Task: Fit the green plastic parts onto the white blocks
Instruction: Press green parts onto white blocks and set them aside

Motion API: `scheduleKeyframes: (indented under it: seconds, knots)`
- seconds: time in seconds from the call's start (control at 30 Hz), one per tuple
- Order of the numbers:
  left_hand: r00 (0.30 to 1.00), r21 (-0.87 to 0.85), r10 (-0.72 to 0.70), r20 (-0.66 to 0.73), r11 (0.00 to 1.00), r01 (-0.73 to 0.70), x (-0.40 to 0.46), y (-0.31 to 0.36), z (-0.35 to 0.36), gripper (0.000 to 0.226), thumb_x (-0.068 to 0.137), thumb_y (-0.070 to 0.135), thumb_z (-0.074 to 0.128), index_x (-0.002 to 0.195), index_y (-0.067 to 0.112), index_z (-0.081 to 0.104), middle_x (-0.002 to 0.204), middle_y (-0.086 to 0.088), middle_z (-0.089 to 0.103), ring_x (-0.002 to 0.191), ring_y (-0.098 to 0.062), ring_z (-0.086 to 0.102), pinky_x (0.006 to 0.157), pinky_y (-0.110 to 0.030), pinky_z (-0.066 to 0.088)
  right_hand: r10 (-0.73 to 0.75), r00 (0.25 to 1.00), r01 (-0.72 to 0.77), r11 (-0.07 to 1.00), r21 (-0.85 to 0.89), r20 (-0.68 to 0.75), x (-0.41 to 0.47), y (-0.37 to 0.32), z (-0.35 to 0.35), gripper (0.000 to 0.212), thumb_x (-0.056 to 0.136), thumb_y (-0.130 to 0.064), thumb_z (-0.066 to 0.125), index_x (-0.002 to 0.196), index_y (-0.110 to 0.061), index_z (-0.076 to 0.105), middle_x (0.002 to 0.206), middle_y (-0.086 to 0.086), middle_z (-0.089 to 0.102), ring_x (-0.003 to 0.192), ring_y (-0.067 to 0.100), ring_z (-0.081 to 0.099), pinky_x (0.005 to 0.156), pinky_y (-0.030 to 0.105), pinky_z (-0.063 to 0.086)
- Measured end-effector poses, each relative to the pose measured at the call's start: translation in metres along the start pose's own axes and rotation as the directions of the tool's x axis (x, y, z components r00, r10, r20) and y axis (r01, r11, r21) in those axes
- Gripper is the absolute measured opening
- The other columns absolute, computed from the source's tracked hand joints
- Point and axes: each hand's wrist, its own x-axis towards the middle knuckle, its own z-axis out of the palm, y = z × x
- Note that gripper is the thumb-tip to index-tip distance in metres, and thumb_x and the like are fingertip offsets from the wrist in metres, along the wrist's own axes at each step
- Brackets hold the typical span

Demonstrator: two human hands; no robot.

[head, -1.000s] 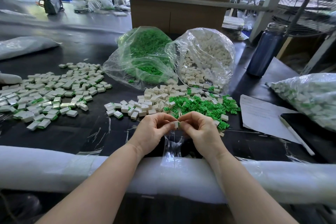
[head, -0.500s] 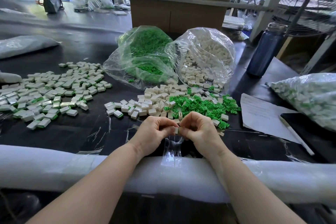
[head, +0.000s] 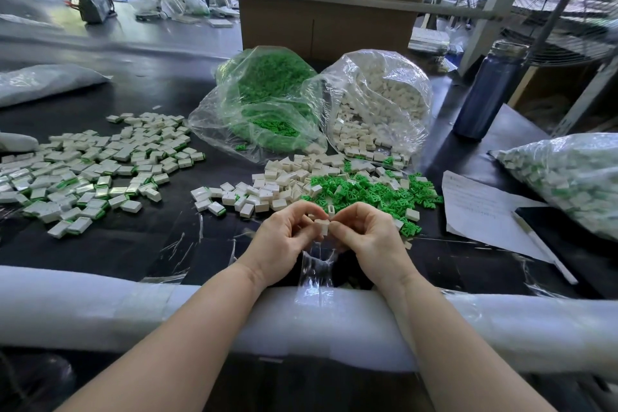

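Tabletop: I see a black tabletop (head: 140,244) with a white padded roll (head: 100,308) along its near edge; cardboard boxes (head: 327,23) stand behind it.
Bags: a clear bag of green parts (head: 264,100) and a clear bag of white blocks (head: 381,100) lie side by side at the far middle; a third filled bag (head: 568,177) is at the right edge.
Piles: fitted blocks (head: 90,170) spread on the left; loose white blocks (head: 267,187) and loose green parts (head: 371,191) lie just beyond my hands.
Right side: a blue bottle (head: 485,94), a paper sheet (head: 481,211) with a pen (head: 541,244).
Grip: my left hand (head: 284,241) and right hand (head: 368,237) meet, fingers curled, both pinching one white block (head: 321,226) between the fingertips, above the tabletop.
Free room: bare black surface lies left of my hands, between the piles and the padded roll.
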Motion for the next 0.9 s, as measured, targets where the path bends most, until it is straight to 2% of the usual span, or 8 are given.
scheduleKeyframes:
  seconds: [0.07,0.17,0.27,0.37,0.47,0.7,0.9]
  knots:
    - [1.000,-0.004,0.012,0.013,1.000,-0.012,-0.0007,-0.0015,0.0001,0.016,0.086,0.009,0.062,0.089,0.025,0.060,0.072,0.002,0.057,0.068,-0.021,0.054,0.071,-0.030,0.049,0.010,1.000,-0.010,1.000,0.013,-0.005,0.0000,-0.0001,-0.0003,0.009,0.082,-0.002,0.067,0.079,-0.010,0.063,0.072,0.010,0.069,0.063,0.016,0.067,0.060,0.023,0.055]
    - [0.999,0.042,0.020,0.027,0.999,-0.021,-0.0012,-0.0031,0.0001,0.024,0.081,0.004,0.066,0.087,0.025,0.059,0.072,0.002,0.055,0.064,-0.014,0.049,0.067,-0.025,0.047,0.031,0.999,-0.031,0.999,0.031,-0.011,0.0002,0.0009,-0.0009,0.012,0.083,-0.003,0.066,0.077,-0.012,0.063,0.063,-0.001,0.068,0.058,0.010,0.066,0.056,0.018,0.053]
    - [1.000,0.029,-0.009,-0.011,1.000,0.009,0.0004,-0.0029,-0.0003,0.019,0.083,0.008,0.065,0.088,0.025,0.060,0.080,-0.008,0.062,0.071,-0.019,0.055,0.074,-0.029,0.050,0.056,0.998,-0.057,0.995,0.085,0.008,-0.0002,0.0013,-0.0020,0.006,0.085,-0.006,0.064,0.080,-0.009,0.065,0.064,0.001,0.070,0.061,0.013,0.067,0.057,0.020,0.054]
    - [0.999,0.019,-0.016,-0.046,1.000,0.017,0.0014,-0.0013,-0.0010,0.006,0.086,0.013,0.062,0.091,0.016,0.064,0.088,-0.013,0.065,0.080,-0.024,0.060,0.082,-0.031,0.050,0.066,0.998,-0.068,0.991,0.119,0.020,-0.0010,0.0007,-0.0026,0.006,0.084,-0.004,0.065,0.081,-0.008,0.066,0.066,0.003,0.070,0.061,0.012,0.066,0.058,0.021,0.055]
    - [0.999,0.036,-0.037,-0.040,0.999,0.039,0.0019,-0.0012,-0.0017,0.013,0.087,0.016,0.060,0.092,0.006,0.067,0.090,-0.014,0.067,0.087,-0.028,0.062,0.086,-0.033,0.049,0.065,0.998,-0.066,0.996,0.051,0.025,-0.0014,0.0010,-0.0007,0.010,0.084,-0.003,0.065,0.077,-0.009,0.064,0.061,0.001,0.068,0.056,0.009,0.064,0.056,0.019,0.054]
    - [0.998,0.075,-0.058,-0.002,0.996,0.058,0.0014,-0.0029,-0.0018,0.010,0.089,0.017,0.058,0.091,0.013,0.067,0.079,0.006,0.065,0.074,-0.002,0.057,0.072,-0.008,0.044,0.077,0.995,-0.075,0.996,-0.042,0.063,-0.0015,0.0016,0.0005,0.015,0.087,-0.006,0.062,0.073,-0.012,0.062,0.056,-0.003,0.063,0.051,0.006,0.057,0.052,0.019,0.050]
    - [0.998,0.121,-0.062,0.026,0.991,0.058,0.0009,-0.0033,-0.0019,0.009,0.090,0.017,0.058,0.087,0.015,0.066,0.074,0.008,0.063,0.068,0.000,0.055,0.068,-0.008,0.043,0.092,0.993,-0.086,0.993,-0.083,0.076,-0.0010,0.0023,0.0009,0.018,0.087,-0.004,0.061,0.072,-0.013,0.060,0.051,-0.006,0.062,0.048,0.006,0.057,0.050,0.018,0.048]
